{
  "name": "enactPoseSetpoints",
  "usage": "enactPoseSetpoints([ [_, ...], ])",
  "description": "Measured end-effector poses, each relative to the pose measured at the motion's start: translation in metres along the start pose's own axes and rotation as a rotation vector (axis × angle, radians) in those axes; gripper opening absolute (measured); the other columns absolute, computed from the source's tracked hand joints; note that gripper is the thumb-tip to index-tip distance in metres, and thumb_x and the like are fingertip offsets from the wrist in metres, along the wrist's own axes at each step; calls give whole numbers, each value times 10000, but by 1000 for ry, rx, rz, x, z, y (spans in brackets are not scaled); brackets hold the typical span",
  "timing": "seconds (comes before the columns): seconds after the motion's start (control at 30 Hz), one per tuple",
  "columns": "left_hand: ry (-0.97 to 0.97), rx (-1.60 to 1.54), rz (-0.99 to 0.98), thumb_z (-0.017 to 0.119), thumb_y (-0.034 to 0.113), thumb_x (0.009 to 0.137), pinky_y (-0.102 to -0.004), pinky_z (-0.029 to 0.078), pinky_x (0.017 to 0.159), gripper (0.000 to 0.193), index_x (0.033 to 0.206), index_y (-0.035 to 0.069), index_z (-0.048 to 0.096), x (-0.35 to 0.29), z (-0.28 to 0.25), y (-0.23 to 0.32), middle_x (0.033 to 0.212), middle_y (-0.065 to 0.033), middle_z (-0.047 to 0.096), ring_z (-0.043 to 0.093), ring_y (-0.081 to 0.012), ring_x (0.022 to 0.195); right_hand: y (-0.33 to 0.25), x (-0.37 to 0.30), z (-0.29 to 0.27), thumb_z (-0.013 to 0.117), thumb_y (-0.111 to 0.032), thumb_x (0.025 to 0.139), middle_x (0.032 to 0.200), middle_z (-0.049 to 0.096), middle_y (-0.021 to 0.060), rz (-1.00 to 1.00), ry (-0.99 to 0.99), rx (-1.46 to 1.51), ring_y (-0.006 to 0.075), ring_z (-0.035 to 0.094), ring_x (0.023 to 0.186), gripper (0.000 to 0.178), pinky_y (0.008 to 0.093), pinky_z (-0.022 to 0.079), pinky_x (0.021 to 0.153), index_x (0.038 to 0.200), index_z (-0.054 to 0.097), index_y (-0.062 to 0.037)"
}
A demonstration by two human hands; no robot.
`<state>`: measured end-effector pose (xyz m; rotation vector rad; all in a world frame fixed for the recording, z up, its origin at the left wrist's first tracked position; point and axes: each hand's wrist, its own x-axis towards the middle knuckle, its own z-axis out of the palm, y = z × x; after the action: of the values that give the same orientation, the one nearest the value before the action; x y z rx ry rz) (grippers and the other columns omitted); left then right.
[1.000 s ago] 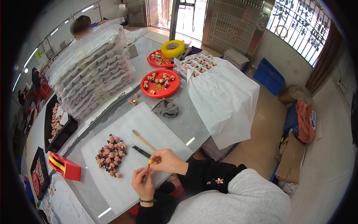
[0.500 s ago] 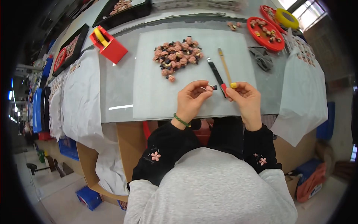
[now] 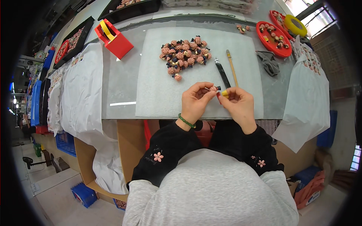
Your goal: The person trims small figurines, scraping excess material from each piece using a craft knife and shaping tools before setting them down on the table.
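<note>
Left hand (image 3: 195,101) pinching one ornament (image 3: 213,89), two tools (image 3: 223,73)

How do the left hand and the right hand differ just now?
The left hand wears a green bracelet; the right hand shows none. The left hand pinches a small pink piece; whether the right hand touches it is unclear. A yellow patch and a red patch show on the right hand, neither on the left hand. Both meet black sleeves with pink flowers.
</note>
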<state>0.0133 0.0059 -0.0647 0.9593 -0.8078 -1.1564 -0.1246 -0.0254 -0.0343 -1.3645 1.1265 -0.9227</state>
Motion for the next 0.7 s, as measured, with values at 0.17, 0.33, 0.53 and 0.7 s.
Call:
enactPoseSetpoints([
  [0.17,57,6,-124,618,33,763,-178,429,610,200,941,-41,568,4,0,7,828,-48,604,532,-70,687,-6,-4,-7,640,15,716,703,588,55,-16,9,-23,79,554,605,125,171,435,533,808,559,37],
  [0.33,73,11,-103,626,70,766,-172,420,541,180,912,-24,578,4,1,4,772,-43,615,538,-60,625,-14,4,0,642,12,719,709,586,52,-54,75,166,78,551,604,135,172,438,545,820,557,39],
  [0.53,89,-50,-115,625,78,772,-171,413,525,167,898,-20,580,4,-4,2,760,-34,610,529,-56,603,3,2,12,640,20,712,715,588,39,-92,12,-41,62,553,617,123,169,441,550,806,562,35],
  [0.7,81,-48,-139,622,83,775,-171,396,525,171,903,-21,577,4,-5,8,764,-33,603,519,-61,601,5,-11,-1,639,26,711,713,587,35,-97,-30,-121,58,554,626,114,166,440,563,795,562,33],
])
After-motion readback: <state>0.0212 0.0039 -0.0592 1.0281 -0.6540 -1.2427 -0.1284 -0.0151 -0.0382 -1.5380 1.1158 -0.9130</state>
